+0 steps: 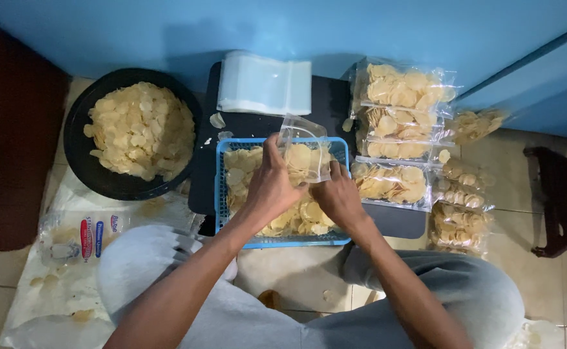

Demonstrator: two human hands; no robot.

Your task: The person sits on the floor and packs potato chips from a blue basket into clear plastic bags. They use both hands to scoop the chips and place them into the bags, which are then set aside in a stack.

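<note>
left hand [272, 184] pinches rim of small clear plastic bag [306, 147] | right hand [338, 197] grips its lower edge | bag sits above blue plastic basket [219, 194] of pale round chips [299, 216] | advice: hold mouth wide, fill over basket so spills land inside

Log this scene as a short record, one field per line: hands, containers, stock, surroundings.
left hand: left hand grips the open clear plastic bag at its mouth
right hand: right hand holds the bag's lower edge, over the blue basket
basket: part full of pale round crackers
bowl: black bowl, to the person's left, heaped with the same crackers
empty bags: stack of clear bags behind the basket
filled bags: filled cracker bags piled to the person's right
surroundings: blue wall, tiled floor
</note>
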